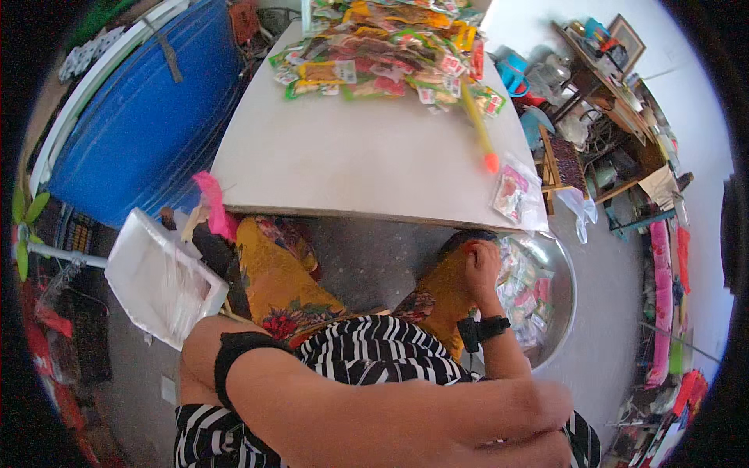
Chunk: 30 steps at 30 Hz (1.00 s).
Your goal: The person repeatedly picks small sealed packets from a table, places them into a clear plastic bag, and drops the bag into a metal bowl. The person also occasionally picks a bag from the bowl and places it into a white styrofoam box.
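Note:
My right hand [483, 266], with a black band on its wrist, lies over my right knee below the table's near edge. Its fingers look curled, and no object shows in it. My left arm crosses my lap to the right; my left hand [526, 418] is blurred near the right forearm, its fingers unclear. Beside the right knee, a round metal basin [570, 310] holds small plastic food packets [524, 281]. A large heap of similar packets [386, 58] covers the far part of the white table [351, 152]. A yellow stick with an orange tip [483, 137] lies against the heap.
A clear bag with a packet [509, 196] lies at the table's near right corner. A white foam box [158, 281] is at my left, below a big blue container [146, 111]. A wooden stool [553, 169] and a cluttered shelf [626, 123] stand at the right.

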Tool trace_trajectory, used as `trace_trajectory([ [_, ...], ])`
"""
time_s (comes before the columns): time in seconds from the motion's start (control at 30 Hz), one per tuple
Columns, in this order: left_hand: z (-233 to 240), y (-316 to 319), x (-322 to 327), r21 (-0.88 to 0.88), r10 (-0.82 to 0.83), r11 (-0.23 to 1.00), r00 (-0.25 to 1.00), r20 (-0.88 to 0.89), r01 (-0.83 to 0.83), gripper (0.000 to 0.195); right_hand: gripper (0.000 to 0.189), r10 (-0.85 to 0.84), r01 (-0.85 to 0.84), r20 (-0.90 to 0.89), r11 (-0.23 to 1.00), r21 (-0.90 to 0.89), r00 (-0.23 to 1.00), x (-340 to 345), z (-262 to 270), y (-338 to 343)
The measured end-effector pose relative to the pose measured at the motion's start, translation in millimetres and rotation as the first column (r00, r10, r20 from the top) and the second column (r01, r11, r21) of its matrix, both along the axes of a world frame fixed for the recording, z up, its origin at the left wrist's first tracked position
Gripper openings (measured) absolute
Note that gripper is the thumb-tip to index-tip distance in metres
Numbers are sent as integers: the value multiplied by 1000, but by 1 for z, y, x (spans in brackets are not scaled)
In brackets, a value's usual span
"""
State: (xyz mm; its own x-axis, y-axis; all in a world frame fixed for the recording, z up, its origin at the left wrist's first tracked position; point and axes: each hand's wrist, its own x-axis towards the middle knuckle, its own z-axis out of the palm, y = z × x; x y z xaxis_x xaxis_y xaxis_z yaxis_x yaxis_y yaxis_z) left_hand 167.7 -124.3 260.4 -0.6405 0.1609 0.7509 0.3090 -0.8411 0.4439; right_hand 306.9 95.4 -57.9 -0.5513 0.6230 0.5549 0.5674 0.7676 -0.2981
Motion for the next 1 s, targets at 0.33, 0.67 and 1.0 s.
trace_trajectory([
  [0.33, -33, -25, -87, -175, -213, 976, 742, -635, 130, 14, 12, -29, 27, 88, 999, 26, 996, 1, 10, -1],
  [0.67, -184, -109, -202, -722, 345, 436, 841, -417, -537, 15, 13, 39, -38, 22, 999, -32, 999, 2, -1, 2],
  [1.0, -332, -293, -340, -625, 340, -634, 561, -755, -456, 35, 14, 23, -21, 56, 999, -37, 998, 3, 1, 1],
])
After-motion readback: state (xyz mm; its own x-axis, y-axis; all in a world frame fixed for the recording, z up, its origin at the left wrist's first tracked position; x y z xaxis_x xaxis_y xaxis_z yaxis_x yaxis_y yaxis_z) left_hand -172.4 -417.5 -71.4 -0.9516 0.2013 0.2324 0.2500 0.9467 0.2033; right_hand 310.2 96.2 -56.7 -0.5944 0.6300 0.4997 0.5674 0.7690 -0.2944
